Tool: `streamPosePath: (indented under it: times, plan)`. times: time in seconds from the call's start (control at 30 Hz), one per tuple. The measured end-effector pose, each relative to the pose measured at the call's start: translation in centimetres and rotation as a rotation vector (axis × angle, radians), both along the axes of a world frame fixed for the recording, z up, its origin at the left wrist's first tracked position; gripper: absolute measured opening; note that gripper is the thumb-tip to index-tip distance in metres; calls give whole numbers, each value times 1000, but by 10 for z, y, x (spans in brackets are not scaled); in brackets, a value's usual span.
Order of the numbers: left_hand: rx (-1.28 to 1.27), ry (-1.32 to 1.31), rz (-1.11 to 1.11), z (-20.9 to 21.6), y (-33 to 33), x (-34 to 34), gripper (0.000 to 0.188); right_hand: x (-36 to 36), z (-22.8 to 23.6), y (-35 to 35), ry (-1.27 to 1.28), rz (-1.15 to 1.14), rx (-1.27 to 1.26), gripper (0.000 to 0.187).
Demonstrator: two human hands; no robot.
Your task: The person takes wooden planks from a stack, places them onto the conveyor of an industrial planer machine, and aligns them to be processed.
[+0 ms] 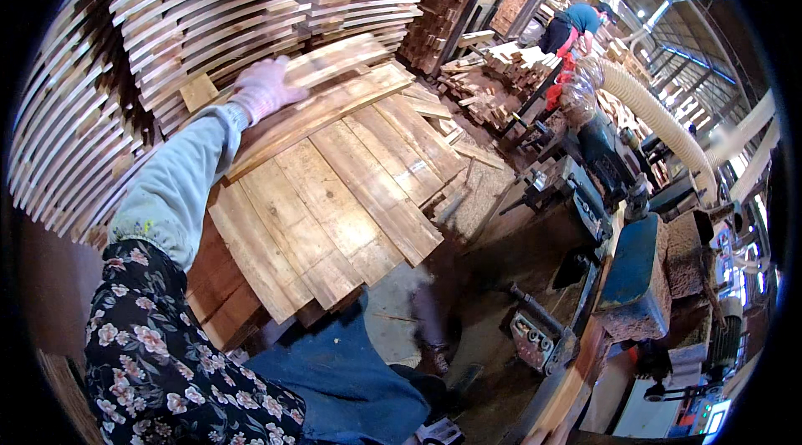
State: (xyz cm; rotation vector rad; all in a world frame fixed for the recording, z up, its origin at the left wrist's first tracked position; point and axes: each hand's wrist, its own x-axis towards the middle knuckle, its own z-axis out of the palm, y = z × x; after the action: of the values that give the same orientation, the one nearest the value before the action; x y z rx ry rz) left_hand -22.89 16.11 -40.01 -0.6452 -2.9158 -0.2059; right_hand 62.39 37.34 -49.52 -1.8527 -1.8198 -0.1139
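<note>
My left hand (266, 90), in a pale pink glove, is at the left end of a wooden board (338, 61) on top of the pile. Its thumb lies on the near side and the fingers on the far side, closed round the board. Just in front lies another long plank (326, 115), crosswise over a row of boards (334, 203) set side by side. Of my right hand (547, 435) only some fingertips show at the lower edge, beside a long wooden strip (568, 386); its grip is hidden.
Tall stacks of curved-looking slats (209, 11) rise behind the pile. To the right stands a blue, dust-covered woodworking machine (631, 278) with a ribbed hose (660, 115). Farther back a person (576, 23) bends over heaps of cut wood (493, 82). Sawdust (484, 194) lies beside the boards.
</note>
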Motion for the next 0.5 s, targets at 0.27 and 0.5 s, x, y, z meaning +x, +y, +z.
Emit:
streamPosePath:
  times: [0.27, 0.5]
  plan:
    - [76, -269, -257, -11, 30, 69, 67, -71, -7, 39, -12, 449, 450, 41]
    - [1117, -1493, -379, 8, 75, 266, 50, -215, 54, -103, 572, 1010, -160, 56]
